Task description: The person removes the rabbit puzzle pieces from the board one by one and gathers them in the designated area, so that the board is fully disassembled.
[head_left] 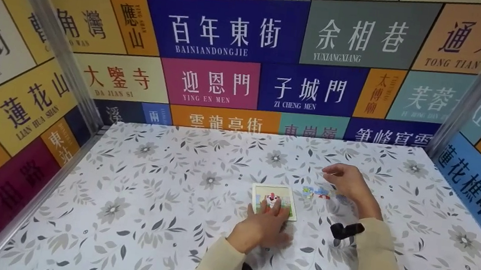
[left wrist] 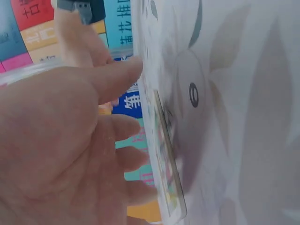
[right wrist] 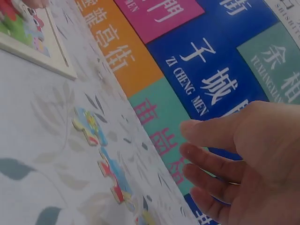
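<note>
A small framed jigsaw puzzle (head_left: 272,190) with a cartoon picture lies flat on the table. My left hand (head_left: 259,228) rests its spread fingers on the lower part of the picture and hides some of it. Seen in the left wrist view, the fingers reach to the edge of the puzzle's frame (left wrist: 169,161). To the right of the puzzle, loose jigsaw pieces (right wrist: 114,174) lie in a row. Above and behind them hovers my right hand (head_left: 350,183), its fingers loosely bent with nothing in them. Its wrist hides part of the row in the head view.
A white tablecloth (head_left: 145,187) with grey leaves and flowers covers the table. Colourful panels with street names (head_left: 229,31) stand behind it. Clear upright posts (head_left: 464,87) rise at the table's back corners. Each wrist carries a black camera strap piece (head_left: 346,230).
</note>
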The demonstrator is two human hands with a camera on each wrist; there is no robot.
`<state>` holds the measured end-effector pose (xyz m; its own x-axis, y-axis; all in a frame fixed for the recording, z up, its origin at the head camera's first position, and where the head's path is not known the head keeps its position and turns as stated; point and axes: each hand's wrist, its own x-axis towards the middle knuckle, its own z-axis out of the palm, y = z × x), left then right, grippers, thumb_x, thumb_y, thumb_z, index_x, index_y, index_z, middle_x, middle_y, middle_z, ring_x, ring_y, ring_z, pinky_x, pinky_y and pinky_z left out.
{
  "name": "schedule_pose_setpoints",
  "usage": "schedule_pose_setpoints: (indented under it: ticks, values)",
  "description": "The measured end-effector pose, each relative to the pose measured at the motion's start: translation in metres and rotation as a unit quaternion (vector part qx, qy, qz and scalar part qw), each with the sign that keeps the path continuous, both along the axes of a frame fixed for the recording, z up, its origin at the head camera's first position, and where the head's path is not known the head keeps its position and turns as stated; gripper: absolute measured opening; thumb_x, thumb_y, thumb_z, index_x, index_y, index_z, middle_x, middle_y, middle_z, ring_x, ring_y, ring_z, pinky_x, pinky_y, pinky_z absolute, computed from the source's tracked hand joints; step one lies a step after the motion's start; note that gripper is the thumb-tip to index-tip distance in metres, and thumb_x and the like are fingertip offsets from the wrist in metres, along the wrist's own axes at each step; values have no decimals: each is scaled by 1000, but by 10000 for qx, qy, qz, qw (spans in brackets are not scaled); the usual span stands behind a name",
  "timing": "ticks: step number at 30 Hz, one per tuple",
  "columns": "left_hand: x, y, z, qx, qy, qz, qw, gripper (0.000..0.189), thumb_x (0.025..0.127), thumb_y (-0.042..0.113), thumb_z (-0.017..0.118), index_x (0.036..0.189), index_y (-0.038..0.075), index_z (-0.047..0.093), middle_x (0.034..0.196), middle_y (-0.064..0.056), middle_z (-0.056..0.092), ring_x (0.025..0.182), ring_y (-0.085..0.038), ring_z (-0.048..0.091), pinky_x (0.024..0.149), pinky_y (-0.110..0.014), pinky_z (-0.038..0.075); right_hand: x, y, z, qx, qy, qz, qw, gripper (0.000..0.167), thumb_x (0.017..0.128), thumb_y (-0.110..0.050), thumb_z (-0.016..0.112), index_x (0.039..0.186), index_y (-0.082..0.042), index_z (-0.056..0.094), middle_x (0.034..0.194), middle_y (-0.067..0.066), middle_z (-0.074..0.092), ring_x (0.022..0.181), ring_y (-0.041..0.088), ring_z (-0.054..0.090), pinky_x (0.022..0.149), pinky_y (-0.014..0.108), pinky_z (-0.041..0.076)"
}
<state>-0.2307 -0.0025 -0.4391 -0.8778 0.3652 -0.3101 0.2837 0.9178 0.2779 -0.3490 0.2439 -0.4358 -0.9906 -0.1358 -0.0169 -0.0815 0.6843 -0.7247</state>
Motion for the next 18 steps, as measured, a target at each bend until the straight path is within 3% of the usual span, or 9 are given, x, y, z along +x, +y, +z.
schedule_pose_setpoints:
  ticks: [5,8,12,18]
  values:
    - [8,-3,-2,-229,-23,-3,9997,72,96,55,58,158,33,30,169,3,20,155,-41,16,122,-64,18,-2,-27,1,-20,44,439,9990,34,102,-23,58,127,-1,66,128,22,65,117,37,62,98,50,51]
    - [12,-7,-5,-271,24,-23,9996,72,96,55,58,158,32,30,169,4,20,154,-44,18,121,-65,19,-2,-46,0,-98,35,672,9977,32,103,-23,58,125,-3,67,126,20,67,115,35,63,96,49,52]
    - [11,-11,-7,-239,117,-81,9996,72,96,55,57,158,33,29,169,2,20,153,-46,19,121,-65,19,-1,-73,-6,-153,111,1050,9943,26,102,-20,58,119,-5,71,121,17,69,112,33,64,93,46,53]
    - [6,-15,-8,-172,202,11,9996,65,97,52,58,156,37,34,169,1,22,152,-48,21,120,-64,24,-4,-101,-21,-231,-157,1568,9872,23,101,-18,60,115,-6,73,119,16,71,116,33,63,101,49,49]
